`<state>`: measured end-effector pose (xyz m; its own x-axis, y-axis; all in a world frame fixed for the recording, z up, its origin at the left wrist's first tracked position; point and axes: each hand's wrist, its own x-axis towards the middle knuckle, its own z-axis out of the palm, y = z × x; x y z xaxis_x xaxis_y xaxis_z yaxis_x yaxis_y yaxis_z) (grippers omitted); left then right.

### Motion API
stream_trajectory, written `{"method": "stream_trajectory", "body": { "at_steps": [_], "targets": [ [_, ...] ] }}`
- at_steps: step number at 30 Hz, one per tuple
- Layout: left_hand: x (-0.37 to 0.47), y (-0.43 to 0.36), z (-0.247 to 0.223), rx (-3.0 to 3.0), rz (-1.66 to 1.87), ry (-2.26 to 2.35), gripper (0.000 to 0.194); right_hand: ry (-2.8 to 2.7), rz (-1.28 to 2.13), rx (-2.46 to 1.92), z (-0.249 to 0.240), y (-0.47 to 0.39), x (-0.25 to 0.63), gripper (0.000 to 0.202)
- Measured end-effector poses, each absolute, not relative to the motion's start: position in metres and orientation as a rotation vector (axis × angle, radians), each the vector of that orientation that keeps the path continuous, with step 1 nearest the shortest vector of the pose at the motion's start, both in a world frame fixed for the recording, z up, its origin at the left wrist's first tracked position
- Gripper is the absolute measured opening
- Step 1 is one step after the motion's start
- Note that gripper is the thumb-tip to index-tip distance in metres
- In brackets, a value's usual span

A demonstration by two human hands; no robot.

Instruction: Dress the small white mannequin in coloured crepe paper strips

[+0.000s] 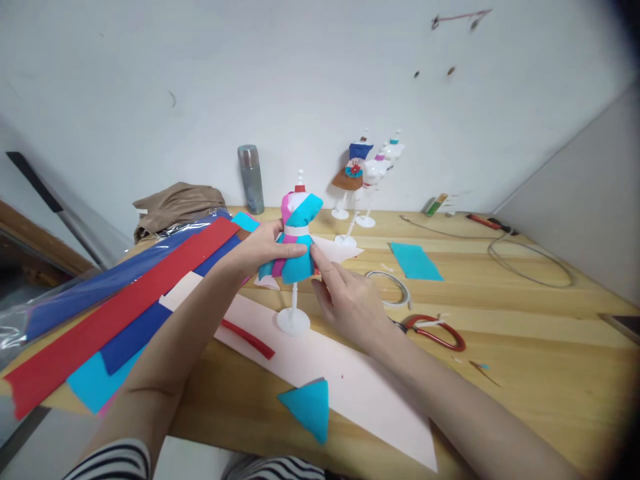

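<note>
A small white mannequin on a round stand (293, 321) wears a blue and pink paper dress (299, 264) with a pale band at the waist. My left hand (265, 248) grips the dress from the left, its thumb lying across the skirt front below the band. On the right side, my right hand (345, 293) touches the skirt edge with its index finger, the other fingers curled and apart from the thumb. A pale pink pointed piece (337, 249) sticks out to the right behind the dress. The stand rests on a long pale pink strip (370, 393).
Red-handled scissors (435, 332) and a white coil (400, 288) lie at the right. Other mannequins (374, 172) and a flask (251, 180) stand at the back. Red strips (125, 307), blue sheets and a blue triangle (311, 408) lie around.
</note>
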<state>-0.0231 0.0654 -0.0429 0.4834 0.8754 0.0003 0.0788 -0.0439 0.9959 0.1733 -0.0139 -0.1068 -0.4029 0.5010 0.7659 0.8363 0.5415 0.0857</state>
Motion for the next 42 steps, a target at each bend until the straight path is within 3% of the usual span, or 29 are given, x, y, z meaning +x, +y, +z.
{"method": "stream_trajectory", "body": {
  "at_steps": [15, 23, 42],
  "targets": [
    [-0.012, 0.061, -0.045, 1.474, 0.827, 0.9, 0.042, -2.131, -0.784, -1.117, -0.115, -0.013, 0.167, 0.09],
    [-0.007, 0.068, -0.053, 1.45, 0.891, 0.923, 0.052, -2.104, -0.744, -1.099, -0.132, -0.006, 0.163, 0.09],
    [0.002, 0.058, -0.045, 1.3, 0.895, 0.895, 0.039, -2.082, -0.653, -1.047, -0.131, -0.006, 0.162, 0.085]
  ]
}}
